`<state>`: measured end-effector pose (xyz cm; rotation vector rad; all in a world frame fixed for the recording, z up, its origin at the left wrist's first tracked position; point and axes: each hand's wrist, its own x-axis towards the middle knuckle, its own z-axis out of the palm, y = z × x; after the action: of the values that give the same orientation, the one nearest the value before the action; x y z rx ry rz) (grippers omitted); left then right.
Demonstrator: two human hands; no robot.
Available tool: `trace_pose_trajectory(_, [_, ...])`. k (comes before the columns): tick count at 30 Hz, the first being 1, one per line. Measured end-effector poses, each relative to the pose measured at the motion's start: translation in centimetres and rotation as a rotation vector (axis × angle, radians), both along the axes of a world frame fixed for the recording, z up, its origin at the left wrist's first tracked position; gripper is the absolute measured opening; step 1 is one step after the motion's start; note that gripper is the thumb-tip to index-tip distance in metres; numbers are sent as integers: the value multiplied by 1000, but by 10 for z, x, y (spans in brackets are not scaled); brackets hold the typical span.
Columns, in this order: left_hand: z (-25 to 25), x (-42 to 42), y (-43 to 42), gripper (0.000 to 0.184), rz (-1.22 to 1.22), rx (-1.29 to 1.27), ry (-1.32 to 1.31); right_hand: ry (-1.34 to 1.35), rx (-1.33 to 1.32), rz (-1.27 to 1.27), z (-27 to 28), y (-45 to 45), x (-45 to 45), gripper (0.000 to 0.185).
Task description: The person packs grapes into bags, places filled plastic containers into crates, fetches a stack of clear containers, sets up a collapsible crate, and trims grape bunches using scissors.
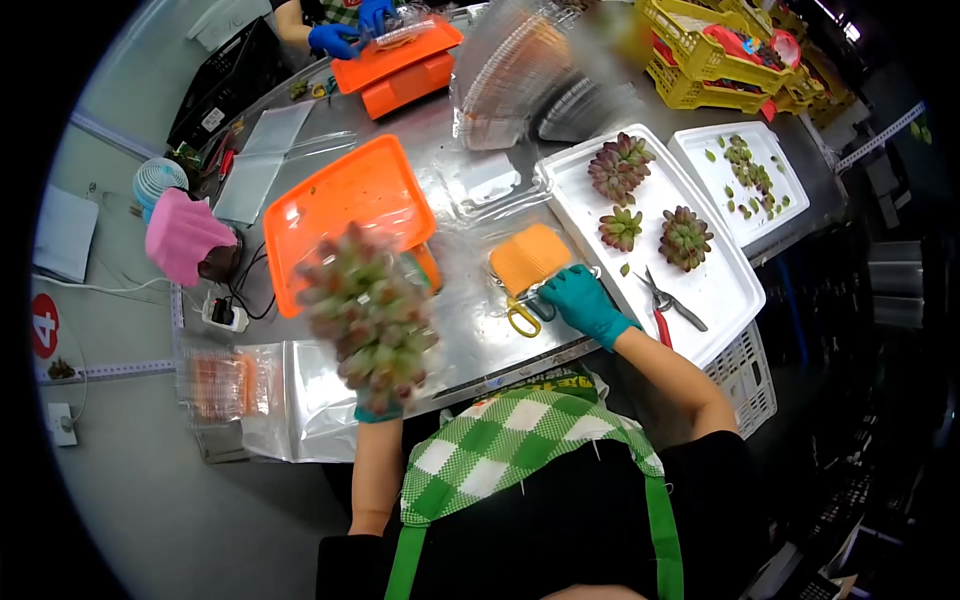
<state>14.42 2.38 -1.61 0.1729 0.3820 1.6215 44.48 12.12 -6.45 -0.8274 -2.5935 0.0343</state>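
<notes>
Wears a green-and-white checked cloth apron (530, 445) with plain green straps over black clothing, close under the camera. Can read a white numeral 4 on a round red sign (44, 325) at the far left. Can also see a small white label (212, 119) on a black plastic crate (245, 75), too small to read, and some lettering on a green-and-yellow printed sheet (568, 382) by the near table edge, too cut off to make out.

Holds a large leafy succulent cluster of pale green and reddish rosettes (372, 320) up at the left, blurred, partly in front of a flat orange plastic tray (350, 180) and just over the fingers of the left hand (378, 408) in a teal glove. Has those fingers clamped on the base of the cluster, mostly hidden by leaves.

Has the right hand (588, 308), also teal-gloved, low over the steel tabletop (465, 345), with fingers bent and close together beside an orange textured squarish pad (530, 258) and right at the dark loop of yellow-and-dark-handled scissors (513, 305). Cannot tell a grip there from a mere touch.

Has, just right of this hand, a white rectangular plastic tray (735, 300) bearing three reddish-green succulents (686, 238) and red-and-grey-handled pruning shears (664, 299).
</notes>
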Motion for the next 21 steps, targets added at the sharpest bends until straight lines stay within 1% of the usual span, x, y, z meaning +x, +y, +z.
trace_pose_trajectory(1, [-2, 14, 9, 62, -78, 2, 3, -7, -40, -12, -13, -7, 11, 5])
trace_pose_trajectory(3, [0, 36, 23, 62, -193, 5, -5, -33, -106, -10, -14, -6, 20, 4])
trace_pose_trajectory(6, [3, 67, 43, 62, -393, 14, -18, -33, -58, -47, -8, -4, 25, 9])
trace_pose_trajectory(7, [5, 76, 51, 62, -468, 23, -26, -132, -208, -68, 3, -6, 26, 21])
trace_pose_trajectory(9, [6, 98, 65, 63, -624, 38, -37, 171, -271, -140, 12, -23, 26, 30])
trace_pose_trajectory(10, [5, 102, 75, 63, -673, 51, -82, 321, -296, -171, 21, -27, 23, 36])
trace_pose_trajectory(11, [1, 106, 83, 64, -723, 62, -129, 605, -555, -176, 33, -33, 19, 41])
trace_pose_trajectory(13, [0, 119, 86, 66, -540, 42, -30, 1179, -1062, -169, 62, -41, 11, 54])
trace_pose_trajectory(15, [-6, 111, 102, 67, -755, -16, 214, 1063, -982, -225, 76, -46, 4, 62])
trace_pose_trajectory(16, [-5, 113, 107, 67, -756, -57, 311, 1004, -943, -253, 80, -48, 0, 66])
trace_pose_trajectory(17, [-3, 114, 112, 67, -754, -97, 410, 1060, -943, -271, 85, -50, -5, 72])
trace_pose_trajectory(20, [6, 110, 141, 67, -858, -74, 620, 1236, -924, -357, 65, -50, -19, 74])
trace_pose_trajectory(21, [32, 114, 139, 69, -890, -119, 854, 1264, -955, -388, 59, -52, -21, 77])
